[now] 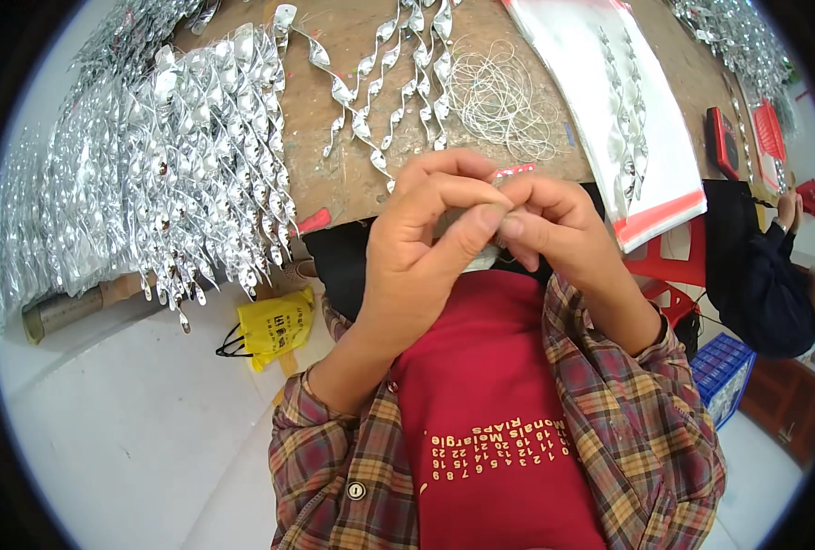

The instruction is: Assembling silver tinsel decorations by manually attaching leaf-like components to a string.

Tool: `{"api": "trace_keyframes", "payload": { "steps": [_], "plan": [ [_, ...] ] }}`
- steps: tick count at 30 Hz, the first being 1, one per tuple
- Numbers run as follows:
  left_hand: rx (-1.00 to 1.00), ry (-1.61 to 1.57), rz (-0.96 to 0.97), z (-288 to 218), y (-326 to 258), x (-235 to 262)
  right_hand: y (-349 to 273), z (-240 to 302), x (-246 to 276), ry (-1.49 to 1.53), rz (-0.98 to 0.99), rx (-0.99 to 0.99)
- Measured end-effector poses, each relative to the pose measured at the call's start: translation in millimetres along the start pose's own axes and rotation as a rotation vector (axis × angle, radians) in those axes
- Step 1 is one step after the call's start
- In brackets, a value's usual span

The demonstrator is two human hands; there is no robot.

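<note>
Pinching a small silver piece (483,259) between thumbs and forefingers, we close our left hand (430,240) and right hand (554,229) on it together, near the table (334,174) edge. Beyond lie loose spirals (398,64) and a wire coil (499,96); far left, a heaped spiral pile (151,165); right, a plastic bag (623,110).

Head camera looks steeply down — close over hands (481,229) at the table edge (352,197).
</note>
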State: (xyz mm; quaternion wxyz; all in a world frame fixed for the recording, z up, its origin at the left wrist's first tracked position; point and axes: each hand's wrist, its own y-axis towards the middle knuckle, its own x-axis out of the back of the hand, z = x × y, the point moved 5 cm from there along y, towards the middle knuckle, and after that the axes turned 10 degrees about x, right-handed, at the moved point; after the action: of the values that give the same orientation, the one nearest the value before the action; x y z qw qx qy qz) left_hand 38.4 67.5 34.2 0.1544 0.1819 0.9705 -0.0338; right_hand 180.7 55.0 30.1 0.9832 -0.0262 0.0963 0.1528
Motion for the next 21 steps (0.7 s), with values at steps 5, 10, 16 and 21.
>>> {"api": "trace_keyframes", "payload": {
  "steps": [5,10,16,21],
  "plan": [
    [0.204,-0.294,0.047,8.7,-5.2,-16.8,2.0,-9.4,1.0,0.306,-0.073,-0.064],
    [0.02,0.417,0.074,5.6,-7.7,2.3,1.5,-12.0,9.3,0.429,-0.072,-0.048],
    [0.038,0.609,0.075,-8.4,-10.6,14.3,-0.6,-15.9,26.4,0.477,-0.103,-0.102],
    [0.136,0.643,0.055,-3.2,-21.9,31.5,0.2,-22.5,30.8,0.505,-0.141,-0.108]
  ]
}}
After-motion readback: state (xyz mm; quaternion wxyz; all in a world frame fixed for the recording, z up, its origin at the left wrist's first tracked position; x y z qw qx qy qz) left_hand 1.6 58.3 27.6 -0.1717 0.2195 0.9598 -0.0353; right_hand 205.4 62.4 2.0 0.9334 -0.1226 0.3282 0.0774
